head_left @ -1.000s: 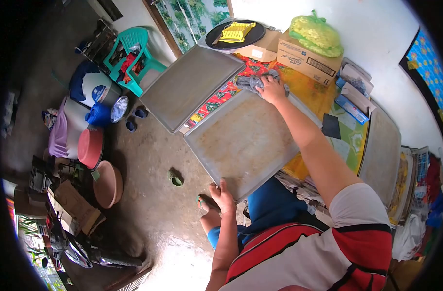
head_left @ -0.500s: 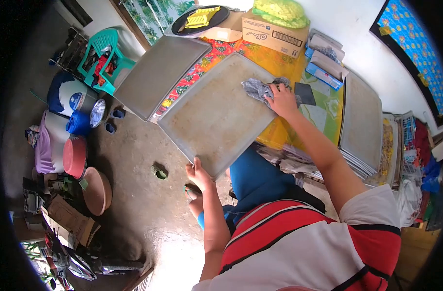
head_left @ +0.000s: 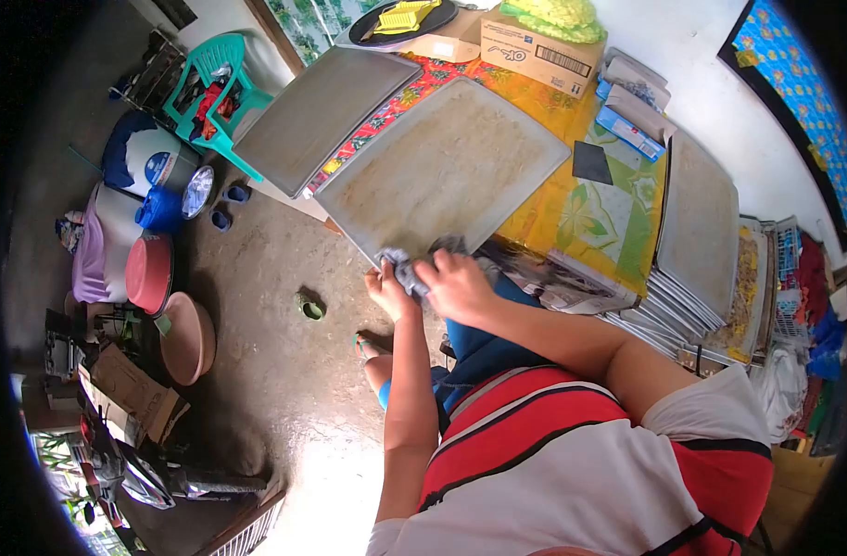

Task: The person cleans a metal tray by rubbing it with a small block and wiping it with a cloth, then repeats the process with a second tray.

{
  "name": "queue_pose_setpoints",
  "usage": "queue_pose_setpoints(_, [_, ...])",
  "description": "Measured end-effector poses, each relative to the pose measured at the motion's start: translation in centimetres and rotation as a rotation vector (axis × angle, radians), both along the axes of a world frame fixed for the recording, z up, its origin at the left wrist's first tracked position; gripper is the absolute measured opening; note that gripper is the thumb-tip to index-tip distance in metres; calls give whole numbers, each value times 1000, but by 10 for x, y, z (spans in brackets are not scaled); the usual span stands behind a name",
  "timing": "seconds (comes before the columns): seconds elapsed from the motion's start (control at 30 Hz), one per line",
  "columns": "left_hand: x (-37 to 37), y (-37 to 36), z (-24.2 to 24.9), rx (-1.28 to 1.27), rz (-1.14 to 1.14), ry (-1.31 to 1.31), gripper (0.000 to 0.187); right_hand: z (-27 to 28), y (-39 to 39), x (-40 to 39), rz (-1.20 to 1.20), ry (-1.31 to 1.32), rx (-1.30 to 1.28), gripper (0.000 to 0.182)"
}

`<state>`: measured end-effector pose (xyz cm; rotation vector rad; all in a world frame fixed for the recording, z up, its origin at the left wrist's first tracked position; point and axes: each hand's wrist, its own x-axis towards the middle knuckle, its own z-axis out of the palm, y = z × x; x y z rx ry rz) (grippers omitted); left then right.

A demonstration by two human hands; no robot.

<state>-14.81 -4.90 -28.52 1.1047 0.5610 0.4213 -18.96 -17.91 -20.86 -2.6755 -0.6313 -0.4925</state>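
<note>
A large metal baking tray point(head_left: 451, 157), its surface stained brown, lies tilted across the table's near edge. At its near corner my left hand point(head_left: 389, 292) is closed on the rim, with the thumb up by the cloth. My right hand point(head_left: 456, 285) is wrapped round a crumpled grey cloth point(head_left: 405, 271) and presses it at the tray's near edge, close beside my left hand. The cloth partly covers that edge and is a little blurred. A second metal tray point(head_left: 326, 116) rests just left of this one.
A patterned orange and green tablecloth point(head_left: 618, 218) covers the table, with a dark flat square point(head_left: 591, 163) on it. A stack of trays point(head_left: 697, 232) stands at the right. Behind are a cardboard box point(head_left: 535, 56) and a blue box point(head_left: 630, 132). A green chair point(head_left: 215, 93) stands at left.
My right hand has drawn the cloth from the tray's far right side to its near edge beside my left hand. The view has shifted slightly.
</note>
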Motion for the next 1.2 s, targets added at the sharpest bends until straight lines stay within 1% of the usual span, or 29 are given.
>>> queue_pose_setpoints(0.03, [2, 6, -3, 65, -87, 58, 15, 3, 8, -2, 95, 47, 82, 35])
queue_pose_setpoints(0.07, [10, 10, -17, 39, -85, 1, 16, 7, 9, 4, 87, 168, 127, 35])
queue_pose_setpoints(0.1, [18, 14, -32, 15, -82, -57, 17, 17, 5, 15, 25, 302, 247, 37])
queue_pose_setpoints(0.13, [18, 16, -22, 39, -107, -6, 21, 30, -4, 30, -35, 436, 364, 39])
queue_pose_setpoints(0.17, [14, 17, 1, 61, -130, 47, 26, 41, -14, 45, -96, 574, 477, 41])
queue_pose_setpoints(0.2, [-6, 25, 50, 40, -333, 251, 45, 50, -27, 55, -164, 498, 462, 43])
queue_pose_setpoints(0.23, [-13, 42, 57, 23, -540, 275, 68, 54, -41, 64, -235, 422, 451, 46])
queue_pose_setpoints(0.3, [-26, 57, 57, -238, -576, 258, 87, 47, -67, 77, -379, 293, 252, 44])
queue_pose_setpoints(0.33, [-31, 56, 66, -304, -589, 258, 90, 39, -74, 80, -414, 334, 189, 41])
queue_pose_setpoints(0.4, [-38, 52, 87, -436, -610, 250, 95, 16, -61, 65, -365, 255, 39, 39])
queue_pose_setpoints(0.43, [-39, 50, 93, -466, -599, 249, 96, 11, -49, 52, -340, 215, -34, 39])
queue_pose_setpoints(0.5, [-42, 46, 100, -527, -577, 253, 96, 18, -14, 29, -197, 337, -2, 41])
queue_pose_setpoints(0.53, [-41, 46, 91, -586, -562, 205, 94, 24, 6, 18, -155, 416, 41, 41])
queue_pose_setpoints(0.57, [-40, 48, 75, -643, -548, 156, 91, 16, 24, 14, -95, 416, 50, 42])
queue_pose_setpoints(0.6, [-38, 49, 67, -699, -535, 101, 89, 29, 36, 8, -12, 526, 143, 42])
queue_pose_setpoints(0.63, [-39, 50, 68, -719, -529, 66, 90, 24, 50, 12, 0, 632, 251, 45])
queue_pose_setpoints(0.67, [-41, 52, 69, -739, -524, 32, 90, 17, 56, 26, 46, 787, 426, 51])
queue_pose_setpoints(0.7, [-43, 56, 70, -757, -520, -1, 91, 22, 60, 37, 197, 906, 736, 59])
queue_pose_setpoints(0.73, [-40, 60, 70, -766, -566, -79, 81, 26, 65, 39, 196, 870, 818, 57])
queue_pose_setpoints(0.77, [-39, 60, 69, -677, -507, -119, 81, 30, 68, 41, 195, 830, 897, 56])
queue_pose_setpoints(0.83, [-37, 47, 90, -510, -392, -202, 79, 61, 70, 37, 211, 704, 984, 51])
queue_pose_setpoints(0.87, [-37, 46, 96, -491, -370, -264, 80, 71, 71, 33, 215, 638, 1025, 49])
queue_pose_setpoints(0.9, [-39, 44, 102, -526, -308, -263, 77, 73, 75, 24, 196, 583, 931, 51])
queue_pose_setpoints(0.97, [-45, 17, 120, -573, -172, -342, 72, 63, 93, 14, 211, 349, 723, 51])
queue_pose_setpoints(1.0, [-33, 18, 101, -697, -397, -636, 66, 72, 92, 18, 201, 467, 802, 50])
queue_pose_setpoints(1.03, [-22, 11, 111, -817, -669, -876, 61, 70, 94, 30, 148, 394, 891, 49])
queue_pose_setpoints(1.1, [-54, 2, 143, -151, -332, -280, 57, 60, 102, 60, 46, 248, 1074, 47])
queue_pose_setpoints(1.17, [-61, -3, 145, -127, -363, -306, 53, 62, 102, 88, -83, 311, 1128, 45])
queue_pose_setpoints(1.2, [-64, -2, 144, -92, -345, -252, 48, 60, 103, 101, -119, 313, 1165, 45])
